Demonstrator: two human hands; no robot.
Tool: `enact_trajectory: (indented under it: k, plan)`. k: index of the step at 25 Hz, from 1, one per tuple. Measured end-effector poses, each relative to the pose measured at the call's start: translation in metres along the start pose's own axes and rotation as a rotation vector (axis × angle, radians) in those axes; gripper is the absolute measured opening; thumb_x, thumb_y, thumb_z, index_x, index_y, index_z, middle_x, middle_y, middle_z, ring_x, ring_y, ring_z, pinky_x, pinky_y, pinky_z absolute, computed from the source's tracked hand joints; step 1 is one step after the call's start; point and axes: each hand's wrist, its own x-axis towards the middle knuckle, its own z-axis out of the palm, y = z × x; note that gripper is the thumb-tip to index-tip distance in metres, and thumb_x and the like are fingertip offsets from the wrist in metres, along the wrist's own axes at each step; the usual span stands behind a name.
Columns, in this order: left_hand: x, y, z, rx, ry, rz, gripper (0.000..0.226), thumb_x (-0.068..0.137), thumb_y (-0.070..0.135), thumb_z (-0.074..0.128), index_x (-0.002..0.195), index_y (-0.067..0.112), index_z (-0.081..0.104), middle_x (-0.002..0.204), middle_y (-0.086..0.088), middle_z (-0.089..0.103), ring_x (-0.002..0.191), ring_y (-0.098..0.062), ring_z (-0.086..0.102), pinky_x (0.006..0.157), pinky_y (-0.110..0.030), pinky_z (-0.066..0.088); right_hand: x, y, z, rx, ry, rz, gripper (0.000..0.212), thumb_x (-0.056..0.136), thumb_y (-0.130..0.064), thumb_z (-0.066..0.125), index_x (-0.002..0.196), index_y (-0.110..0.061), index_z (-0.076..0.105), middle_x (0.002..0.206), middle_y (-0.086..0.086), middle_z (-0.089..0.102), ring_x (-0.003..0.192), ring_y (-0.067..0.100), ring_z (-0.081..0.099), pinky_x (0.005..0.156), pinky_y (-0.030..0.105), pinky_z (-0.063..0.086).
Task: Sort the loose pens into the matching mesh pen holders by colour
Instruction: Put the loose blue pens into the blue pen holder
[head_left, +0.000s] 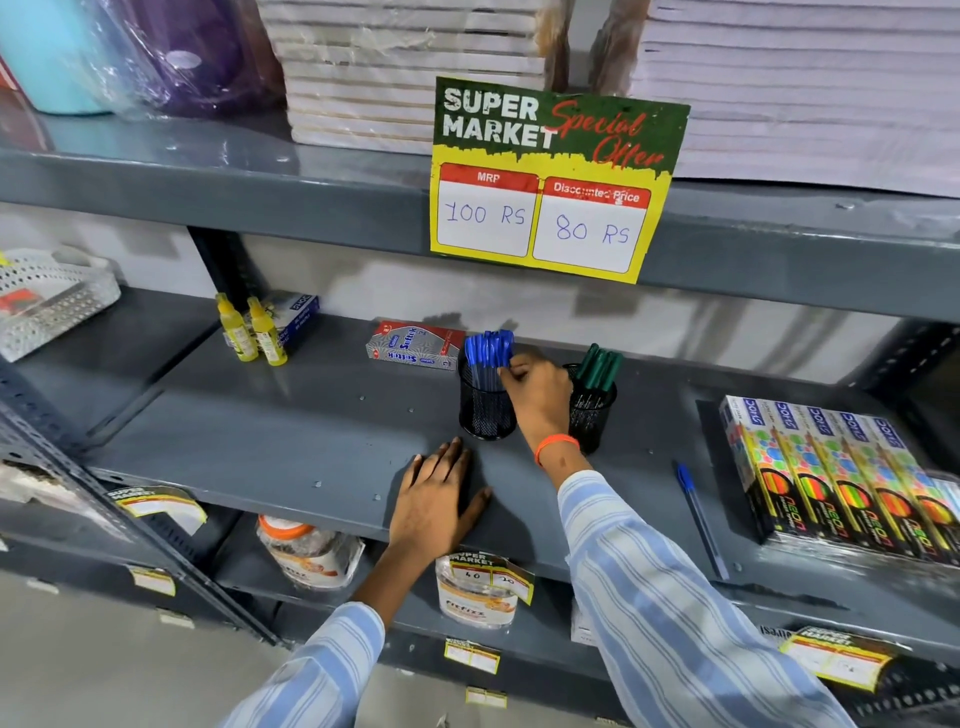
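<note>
Two black mesh pen holders stand on the grey shelf (291, 431). The left holder (485, 410) is full of blue pens (488, 348); the right holder (592, 415) has several green pens (600, 366). My right hand (535, 395) reaches between them, its fingertips pinched on a blue pen at the left holder's rim. My left hand (439, 499) lies flat and empty on the shelf in front of the holders. One loose blue pen (698, 512) lies on the shelf to the right.
Stacked neon pencil boxes (836, 473) sit at the right end. A red and silver pen box (415, 345) and two yellow bottles (252, 330) stand behind on the left. A price sign (550, 182) hangs from the shelf above. Jars sit on the lower shelf.
</note>
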Motion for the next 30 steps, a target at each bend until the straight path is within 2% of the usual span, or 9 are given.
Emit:
enact_trajectory:
  k: [6, 10, 13, 16, 18, 19, 24, 27, 30]
  plan:
    - [0.001, -0.001, 0.001, -0.03, 0.001, -0.011, 0.062, 0.093, 0.052, 0.036, 0.143, 0.015, 0.032, 0.154, -0.004, 0.029, 0.142, -0.017, 0.023, 0.117, -0.04, 0.013, -0.04, 0.039, -0.037, 0.105, 0.148, -0.031, 0.01, 0.081, -0.016, 0.072, 0.081, -0.006, 0.071, 0.075, 0.014, 0.076, 0.071, 0.029, 0.071, 0.07, 0.035, 0.056]
    - [0.0, 0.0, 0.001, -0.045, -0.004, 0.002, 0.063, 0.093, 0.052, 0.036, 0.143, 0.014, 0.032, 0.154, -0.005, 0.029, 0.142, -0.018, 0.023, 0.117, -0.042, 0.014, -0.062, 0.09, -0.073, 0.012, 0.194, 0.073, 0.01, 0.083, -0.016, 0.07, 0.081, -0.007, 0.069, 0.077, 0.016, 0.075, 0.072, 0.031, 0.07, 0.069, 0.037, 0.055]
    - [0.001, 0.0, 0.001, -0.046, -0.015, 0.003, 0.062, 0.094, 0.052, 0.036, 0.143, 0.014, 0.031, 0.155, -0.005, 0.028, 0.143, -0.017, 0.021, 0.118, -0.042, 0.014, -0.072, 0.122, -0.097, -0.196, 0.233, 0.099, 0.01, 0.082, -0.013, 0.071, 0.082, -0.004, 0.069, 0.082, 0.022, 0.073, 0.078, 0.038, 0.068, 0.07, 0.038, 0.053]
    - [0.0, -0.001, 0.0, -0.053, -0.013, 0.002, 0.062, 0.094, 0.052, 0.036, 0.143, 0.014, 0.031, 0.155, -0.005, 0.028, 0.143, -0.018, 0.021, 0.118, -0.042, 0.013, -0.076, 0.149, -0.115, -0.447, 0.112, 0.252, 0.028, 0.08, -0.014, 0.071, 0.1, 0.005, 0.065, 0.107, 0.032, 0.061, 0.1, 0.046, 0.056, 0.089, 0.046, 0.046]
    - [0.0, -0.001, 0.0, -0.049, -0.013, 0.004, 0.064, 0.093, 0.054, 0.032, 0.143, 0.014, 0.031, 0.155, -0.005, 0.028, 0.143, -0.019, 0.022, 0.118, -0.043, 0.014, -0.075, 0.155, -0.122, -0.504, 0.007, 0.396, 0.031, 0.084, -0.018, 0.067, 0.102, 0.007, 0.063, 0.11, 0.032, 0.06, 0.102, 0.047, 0.055, 0.091, 0.047, 0.046]
    - [0.0, -0.001, 0.0, -0.047, -0.01, 0.004, 0.066, 0.092, 0.055, 0.03, 0.143, 0.014, 0.032, 0.154, -0.005, 0.029, 0.143, -0.019, 0.022, 0.118, -0.043, 0.014, -0.073, 0.154, -0.124, -0.496, -0.039, 0.409, 0.028, 0.085, -0.018, 0.066, 0.098, 0.007, 0.065, 0.106, 0.031, 0.064, 0.099, 0.046, 0.059, 0.088, 0.045, 0.049]
    - [0.0, -0.001, 0.0, -0.048, -0.005, -0.006, 0.07, 0.088, 0.058, 0.026, 0.143, 0.015, 0.033, 0.154, -0.004, 0.029, 0.143, -0.018, 0.023, 0.117, -0.042, 0.015, -0.07, 0.11, -0.102, -0.298, -0.221, 0.264, 0.011, 0.077, -0.013, 0.07, 0.081, -0.003, 0.073, 0.087, 0.019, 0.075, 0.087, 0.033, 0.069, 0.08, 0.036, 0.055]
    - [0.0, -0.002, 0.001, -0.041, -0.009, -0.012, 0.068, 0.089, 0.058, 0.028, 0.142, 0.015, 0.033, 0.154, -0.004, 0.03, 0.142, -0.018, 0.023, 0.117, -0.042, 0.015, -0.07, 0.071, -0.079, -0.036, -0.18, 0.115, 0.008, 0.076, -0.011, 0.072, 0.08, -0.003, 0.072, 0.086, 0.014, 0.077, 0.084, 0.025, 0.072, 0.081, 0.034, 0.057]
    - [0.001, -0.001, 0.001, -0.021, -0.016, -0.013, 0.064, 0.092, 0.055, 0.033, 0.142, 0.015, 0.034, 0.153, -0.005, 0.031, 0.142, -0.019, 0.025, 0.117, -0.041, 0.017, -0.055, 0.032, -0.063, 0.105, -0.083, -0.044, 0.01, 0.078, -0.012, 0.073, 0.08, -0.004, 0.069, 0.081, 0.012, 0.076, 0.074, 0.021, 0.07, 0.075, 0.031, 0.056]
